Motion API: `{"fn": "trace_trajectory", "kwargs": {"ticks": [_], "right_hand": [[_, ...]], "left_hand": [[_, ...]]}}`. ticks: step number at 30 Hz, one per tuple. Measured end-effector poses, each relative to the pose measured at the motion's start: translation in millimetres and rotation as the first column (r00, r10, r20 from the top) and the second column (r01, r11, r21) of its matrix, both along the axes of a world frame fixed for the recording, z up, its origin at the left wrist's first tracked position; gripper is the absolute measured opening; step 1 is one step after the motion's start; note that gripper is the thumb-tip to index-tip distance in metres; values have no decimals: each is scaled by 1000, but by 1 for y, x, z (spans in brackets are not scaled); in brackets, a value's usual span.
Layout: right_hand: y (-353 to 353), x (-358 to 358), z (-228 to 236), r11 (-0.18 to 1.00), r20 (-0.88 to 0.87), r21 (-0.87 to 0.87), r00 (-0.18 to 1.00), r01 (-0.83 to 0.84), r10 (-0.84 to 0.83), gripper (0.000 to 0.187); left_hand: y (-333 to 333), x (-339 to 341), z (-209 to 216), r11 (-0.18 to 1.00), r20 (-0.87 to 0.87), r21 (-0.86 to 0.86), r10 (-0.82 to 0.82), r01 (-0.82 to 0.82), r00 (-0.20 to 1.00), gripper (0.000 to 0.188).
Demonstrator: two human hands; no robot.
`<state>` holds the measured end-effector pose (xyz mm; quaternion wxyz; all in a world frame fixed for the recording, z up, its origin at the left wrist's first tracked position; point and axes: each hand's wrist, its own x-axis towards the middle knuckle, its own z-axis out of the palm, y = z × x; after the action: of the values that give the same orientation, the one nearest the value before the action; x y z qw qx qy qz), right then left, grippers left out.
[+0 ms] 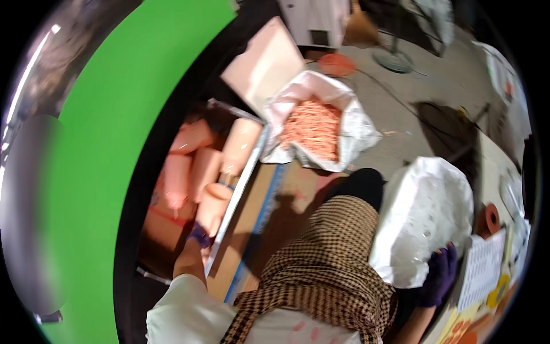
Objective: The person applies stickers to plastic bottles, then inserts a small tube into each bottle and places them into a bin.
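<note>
My left hand (199, 235), in a purple glove with bare fingertips, is closed on the lower end of a peach-coloured cylinder (213, 205). This cylinder has an open, cup-like top and leans in a long bin (239, 192) with a pale rim. Several similar cylinders lie around it, among them a glossy upright one (242, 140) and a pinker one (177, 178) with a narrow tip. At the right, my gloved right hand (440, 276) is at the edge of a large white plastic bag (421, 215), fingers together against it. Its grip is partly hidden.
Ahead stands a white sack (356, 129) filled with thin orange-pink strips (312, 129). A bright green surface (97, 172) curves along the left. The right-hand table holds a reddish roll (490, 219) and a printed sheet (481, 269). A cable (381, 86) crosses the floor.
</note>
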<state>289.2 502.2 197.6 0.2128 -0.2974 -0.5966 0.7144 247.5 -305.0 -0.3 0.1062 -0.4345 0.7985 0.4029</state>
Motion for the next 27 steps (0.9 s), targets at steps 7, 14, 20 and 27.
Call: {"fn": "trace_trajectory", "kwargs": {"ticks": [7,14,20,27], "right_hand": [[-24,7,21,979,311,78,937,-190,157,38],[-43,7,-8,920,112,265,957,-288,267,31],[-122,-62,5,643,-87,570,740,-512,667,38],[-200,-120,-17,244,210,760,582,-603,786,34]], "left_hand": [[140,-112,37,672,-53,-335,-713,660,699,44],[210,-113,243,31,230,-740,-927,672,297,39],[257,-90,335,-422,431,-794,-898,437,-86,36],[379,-120,284,-510,293,-834,-734,212,-613,23]]}}
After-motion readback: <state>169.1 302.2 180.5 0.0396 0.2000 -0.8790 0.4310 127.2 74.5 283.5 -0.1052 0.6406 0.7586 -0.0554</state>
